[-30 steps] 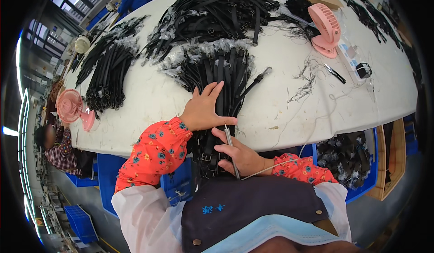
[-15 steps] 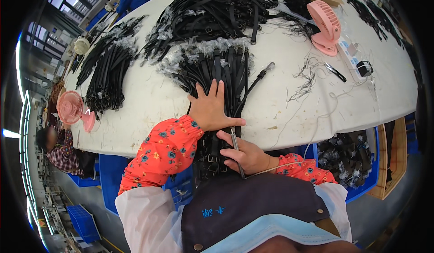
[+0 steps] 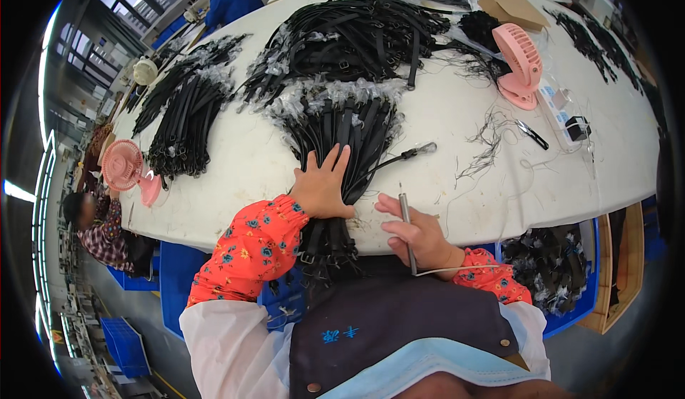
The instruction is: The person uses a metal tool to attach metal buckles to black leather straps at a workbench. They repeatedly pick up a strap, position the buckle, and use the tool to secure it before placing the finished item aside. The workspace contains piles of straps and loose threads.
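left hand (image 3: 322,187) flat, fingers spread, pressing strap bundle (image 3: 341,149) at counter (image 3: 457,114) near edge | right hand (image 3: 415,233) closed around thin metal tool (image 3: 407,222) | pink fan (image 3: 523,62), loose threads (image 3: 492,142) farther right

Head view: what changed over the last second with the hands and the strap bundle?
The right hand, gripping a thin metal tool, moved right, off the bundle of black straps, to the table edge. The left hand stayed flat on the bundle. Pink fan unchanged.
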{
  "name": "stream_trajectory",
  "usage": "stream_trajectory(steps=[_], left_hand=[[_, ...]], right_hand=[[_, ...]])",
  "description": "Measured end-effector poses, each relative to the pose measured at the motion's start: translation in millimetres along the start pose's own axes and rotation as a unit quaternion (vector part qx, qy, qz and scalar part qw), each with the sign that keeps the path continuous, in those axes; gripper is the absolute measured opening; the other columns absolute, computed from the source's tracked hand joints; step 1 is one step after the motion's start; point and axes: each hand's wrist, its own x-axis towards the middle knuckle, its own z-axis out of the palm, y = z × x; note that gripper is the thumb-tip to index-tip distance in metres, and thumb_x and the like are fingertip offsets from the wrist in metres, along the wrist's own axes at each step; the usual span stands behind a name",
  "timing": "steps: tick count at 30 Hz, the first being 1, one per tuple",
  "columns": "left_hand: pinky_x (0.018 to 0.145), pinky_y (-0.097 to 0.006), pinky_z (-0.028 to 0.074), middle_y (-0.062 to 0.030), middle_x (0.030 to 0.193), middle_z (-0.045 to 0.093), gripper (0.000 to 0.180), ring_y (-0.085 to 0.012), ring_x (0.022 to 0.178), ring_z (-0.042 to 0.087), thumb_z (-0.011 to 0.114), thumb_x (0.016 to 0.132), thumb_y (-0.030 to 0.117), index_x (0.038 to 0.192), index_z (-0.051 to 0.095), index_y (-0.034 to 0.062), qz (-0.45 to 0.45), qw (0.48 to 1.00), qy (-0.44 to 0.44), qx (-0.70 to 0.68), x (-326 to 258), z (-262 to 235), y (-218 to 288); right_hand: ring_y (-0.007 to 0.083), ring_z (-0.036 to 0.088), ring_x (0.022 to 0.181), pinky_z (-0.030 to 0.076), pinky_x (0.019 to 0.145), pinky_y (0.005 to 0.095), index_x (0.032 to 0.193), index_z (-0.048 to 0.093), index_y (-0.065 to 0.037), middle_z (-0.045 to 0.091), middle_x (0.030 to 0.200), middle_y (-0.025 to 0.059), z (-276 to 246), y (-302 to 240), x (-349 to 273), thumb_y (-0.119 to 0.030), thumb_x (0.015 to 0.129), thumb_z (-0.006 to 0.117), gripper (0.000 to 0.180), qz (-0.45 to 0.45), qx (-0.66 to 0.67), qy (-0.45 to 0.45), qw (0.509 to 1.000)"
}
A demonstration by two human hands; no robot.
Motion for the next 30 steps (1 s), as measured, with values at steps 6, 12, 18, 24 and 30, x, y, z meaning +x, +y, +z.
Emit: stream_trajectory(steps=[6, 12, 18, 24, 30], left_hand=[[0.106, -0.068, 0.041, -0.0125, 0.167, 0.028, 0.126, -0.0612, 0.141, 0.032, 0.082, 0.064, 0.042, 0.166, 0.011, 0.0191, 0.089, 0.995, 0.015, 0.035, -38.0, 8.5, -68.2], [0.107, -0.062, 0.04, -0.0111, 0.166, 0.031, 0.125, -0.0573, 0.138, 0.037, 0.084, 0.062, 0.037, 0.165, 0.015, 0.0195, 0.187, 0.979, 0.003, 0.075, -65.5, 8.6, -95.5], [0.106, -0.058, 0.04, -0.0089, 0.16, 0.04, 0.119, -0.0479, 0.141, 0.037, 0.085, 0.062, 0.039, 0.163, 0.025, 0.0187, 0.25, 0.965, 0.038, 0.065, -67.1, 6.1, -98.5], [0.108, -0.061, 0.037, -0.0075, 0.164, 0.036, 0.113, -0.0465, 0.141, 0.038, 0.084, 0.067, 0.034, 0.163, 0.026, 0.0211, 0.259, 0.963, 0.052, 0.052, -65.6, 11.8, -102.9], [0.112, -0.061, 0.034, -0.006, 0.166, 0.034, 0.116, -0.046, 0.142, 0.037, 0.087, 0.066, 0.038, 0.163, 0.026, 0.0218, 0.255, 0.964, 0.055, 0.046, -65.3, 11.9, -106.0]], right_hand=[[0.04, 0.065, 0.121, 0.058, 0.093, 0.0437, 0.118, 0.055, -0.006, 0.066, 0.13, 0.0204, -18.3, 33.5, 51.4, -0.001, 0.089, 0.069, 0.032, -0.019, -0.042, -0.036, 0.998], [0.0378, 0.061, 0.127, 0.054, 0.102, 0.0464, 0.114, 0.057, -0.005, 0.067, 0.13, 0.016, 14.4, 64.5, 104.7, -0.002, 0.092, 0.068, 0.025, -0.043, -0.05, -0.118, 0.991], [0.0352, 0.052, 0.135, 0.036, 0.118, 0.0516, 0.107, 0.06, -0.004, 0.063, 0.137, 0.0131, 102.3, 93.4, 170.2, -0.015, 0.101, 0.06, 0.012, -0.118, 0.002, -0.229, 0.966], [0.038, 0.066, 0.101, 0.039, 0.115, 0.0515, 0.1, 0.059, -0.004, 0.07, 0.1, 0.0178, 160.3, 145.4, 200.2, -0.024, 0.103, 0.052, 0.021, -0.079, 0.003, -0.337, 0.938], [0.0428, 0.068, 0.086, 0.047, 0.107, 0.0493, 0.095, 0.058, -0.002, 0.067, 0.075, 0.0217, 139.2, 162.5, 202.9, -0.022, 0.1, 0.057, 0.021, -0.061, -0.082, -0.37, 0.923]])
